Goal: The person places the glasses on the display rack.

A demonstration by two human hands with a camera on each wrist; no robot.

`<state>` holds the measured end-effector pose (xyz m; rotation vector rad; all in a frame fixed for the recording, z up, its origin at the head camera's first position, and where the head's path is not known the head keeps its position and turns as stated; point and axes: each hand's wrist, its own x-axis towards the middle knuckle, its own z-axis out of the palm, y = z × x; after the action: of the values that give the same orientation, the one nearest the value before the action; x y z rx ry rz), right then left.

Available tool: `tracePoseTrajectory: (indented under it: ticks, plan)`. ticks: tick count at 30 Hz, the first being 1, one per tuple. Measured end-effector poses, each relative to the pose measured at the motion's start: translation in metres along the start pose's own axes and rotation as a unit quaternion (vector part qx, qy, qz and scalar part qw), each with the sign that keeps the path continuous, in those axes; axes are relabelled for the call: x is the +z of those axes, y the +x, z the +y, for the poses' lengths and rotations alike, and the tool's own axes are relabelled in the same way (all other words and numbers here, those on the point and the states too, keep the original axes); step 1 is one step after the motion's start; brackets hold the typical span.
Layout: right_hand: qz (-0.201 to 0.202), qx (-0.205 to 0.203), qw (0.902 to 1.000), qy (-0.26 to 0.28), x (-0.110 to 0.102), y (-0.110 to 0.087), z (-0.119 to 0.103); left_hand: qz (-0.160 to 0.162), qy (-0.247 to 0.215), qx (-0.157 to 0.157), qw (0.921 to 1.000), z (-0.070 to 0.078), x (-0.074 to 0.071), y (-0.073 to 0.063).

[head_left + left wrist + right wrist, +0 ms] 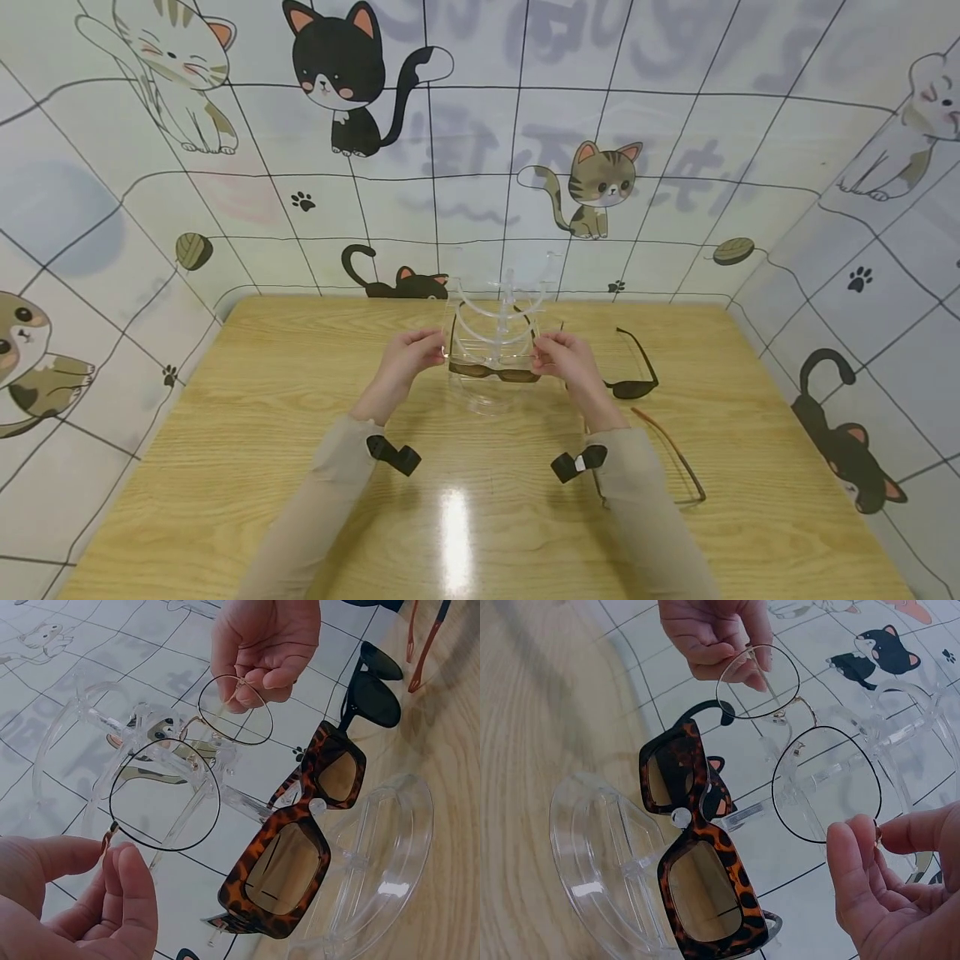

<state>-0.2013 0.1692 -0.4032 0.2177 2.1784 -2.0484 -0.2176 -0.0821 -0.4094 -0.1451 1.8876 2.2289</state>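
Observation:
A pair of round, thin-rimmed eyeglasses (166, 814) is held between both hands, at a clear display stand (504, 321) in the head view. My left hand (408, 360) pinches one side near the hinge with thumb and fingers. On the opposite side, my right hand (566, 360) pinches the other hinge end. Whether the eyeglasses rest on the stand's arm cannot be told. Below them, tortoiseshell sunglasses (697, 825) with brown lenses sit on a lower tier, over the stand's rounded base (585, 889).
Black sunglasses (633, 389) lie on the wooden table (300, 333) right of the stand. Nearer, another pair of glasses with brown temples (678, 454) lies partly hidden by the right sleeve. A cat-patterned backdrop (480, 208) rises behind and at both sides.

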Motion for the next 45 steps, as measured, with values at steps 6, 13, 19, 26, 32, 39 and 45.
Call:
tracePoseTrajectory:
  ticks: [6, 13, 19, 26, 32, 39, 45]
  plan:
    - [-0.002, 0.005, 1.0000, -0.006, -0.003, 0.007, -0.006, 0.002, -0.019, -0.012, 0.9997, 0.003, 0.003, 0.005]
    - [0.003, -0.001, 1.0000, 0.001, -0.006, 0.012, -0.011, -0.001, -0.035, -0.014, 0.9993, 0.006, 0.007, 0.008]
    - [-0.003, 0.001, 1.0000, -0.004, -0.005, 0.019, -0.009, 0.018, -0.045, -0.018, 0.9987, 0.003, 0.008, 0.018]
    - [-0.003, 0.001, 1.0000, -0.004, -0.005, 0.025, -0.001, 0.034, -0.052, -0.025, 0.9978, -0.005, 0.008, 0.027]
    - [-0.004, -0.003, 1.0000, -0.003, -0.006, 0.028, 0.004, 0.028, -0.045, -0.023, 0.9983, -0.004, 0.008, 0.026]
    - [-0.006, -0.005, 1.0000, -0.002, -0.007, 0.028, 0.005, 0.021, -0.045, -0.027, 0.9984, -0.006, 0.008, 0.023]
    - [-0.014, -0.007, 0.9999, 0.004, -0.009, 0.029, 0.006, 0.019, -0.045, -0.032, 0.9983, -0.008, 0.008, 0.021]
